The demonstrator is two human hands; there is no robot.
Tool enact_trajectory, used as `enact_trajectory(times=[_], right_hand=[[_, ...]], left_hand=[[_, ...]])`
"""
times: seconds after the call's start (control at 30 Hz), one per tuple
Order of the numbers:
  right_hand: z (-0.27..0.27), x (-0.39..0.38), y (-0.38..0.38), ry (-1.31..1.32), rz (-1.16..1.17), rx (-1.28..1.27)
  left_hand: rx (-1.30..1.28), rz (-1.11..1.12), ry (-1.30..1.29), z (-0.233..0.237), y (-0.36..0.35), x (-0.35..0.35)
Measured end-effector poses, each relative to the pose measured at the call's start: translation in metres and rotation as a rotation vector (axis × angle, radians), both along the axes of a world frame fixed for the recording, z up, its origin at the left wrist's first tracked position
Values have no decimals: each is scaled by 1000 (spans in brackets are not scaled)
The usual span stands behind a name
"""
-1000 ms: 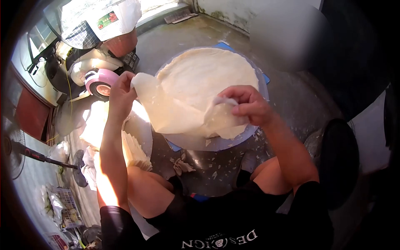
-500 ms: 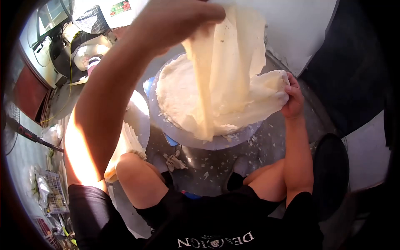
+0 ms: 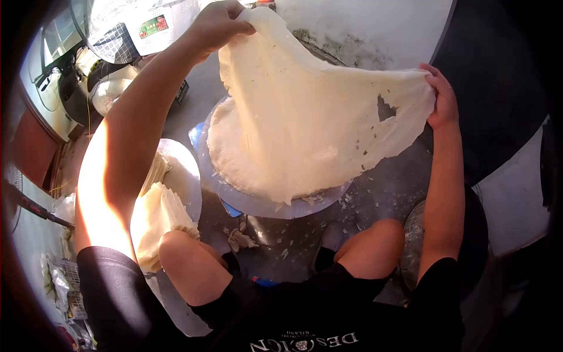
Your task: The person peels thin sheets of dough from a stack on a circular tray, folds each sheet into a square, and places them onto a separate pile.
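A thin, pale dough-like sheet (image 3: 305,111) hangs spread between my two hands, with a torn hole near its right side and small gaps below that. My left hand (image 3: 226,26) is closed on its upper left corner. At the right edge, my right hand (image 3: 441,97) pinches the other corner. Below the sheet, and partly hidden by it, a round pale stack (image 3: 226,141) lies on a round grey board (image 3: 246,202). Whether the sheet's lower part touches the stack is unclear.
Left of the board, folded pale sheets (image 3: 161,220) lie on another round tray (image 3: 190,179), beside my knee. Scraps (image 3: 240,239) litter the floor. A dark round object (image 3: 475,234) stands at the right. Baskets and bags (image 3: 64,281) are at the far left.
The sheet has gone from bunched and hanging to stretched wide. My right hand has moved up and right, my left hand to the left. More of the folded sheets at the left now shows.
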State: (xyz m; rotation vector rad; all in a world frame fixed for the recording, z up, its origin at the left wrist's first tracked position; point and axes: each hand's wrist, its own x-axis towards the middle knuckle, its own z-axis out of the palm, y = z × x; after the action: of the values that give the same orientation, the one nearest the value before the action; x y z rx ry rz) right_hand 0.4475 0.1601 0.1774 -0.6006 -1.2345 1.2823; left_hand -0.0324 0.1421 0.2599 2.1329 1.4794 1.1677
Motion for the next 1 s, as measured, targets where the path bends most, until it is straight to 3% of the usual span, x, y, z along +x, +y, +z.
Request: enact_trajectory(times=[0.07,0.17,0.2,0.27,0.3,0.33,0.4,0.47,0.53,0.6,0.67,0.73,0.83,0.87,0.93,0.97,1.0], right_hand=[[42,11,-12,7,-140,109],[98,0,-66,-82,-103,335],[107,-11,-85,-123,-71,411],[104,-62,-132,-266,30,402],[87,-95,-148,-251,47,395],[83,-110,-162,-443,193,285],[45,-168,-174,-759,203,372],[-17,-230,-165,-744,210,512],[-72,-290,-152,-745,182,497],[-127,-329,-142,-788,195,454],[-152,-343,-142,-931,369,536],[-157,-317,-120,-1065,399,571],[-183,-239,-58,-1040,224,443],[-183,-208,-40,-1137,198,352],[-207,-158,-6,-1245,47,414],[-215,-144,1,-1323,-48,287],[-215,-141,6,-1393,-143,163]], left_hand=[[83,14,-2,-4,23,1],[219,103,-259,-10,52,6],[220,92,-266,-16,57,3],[229,317,-121,-29,62,-7],[252,351,-97,-47,72,-18],[275,386,-72,-71,86,-34],[236,493,184,-124,113,-72],[-161,533,275,-163,107,-100],[-246,561,312,-206,100,-142],[-264,634,176,-220,64,-145],[-188,521,113,-241,32,-152],[-105,285,128,-248,-27,-126],[-254,141,230,-240,-127,-60],[-367,91,260,-248,-149,-48],[-362,-43,443,-265,-180,-27],[-363,-34,434,-271,-185,-17],[-267,-134,610,-276,-188,-9]])
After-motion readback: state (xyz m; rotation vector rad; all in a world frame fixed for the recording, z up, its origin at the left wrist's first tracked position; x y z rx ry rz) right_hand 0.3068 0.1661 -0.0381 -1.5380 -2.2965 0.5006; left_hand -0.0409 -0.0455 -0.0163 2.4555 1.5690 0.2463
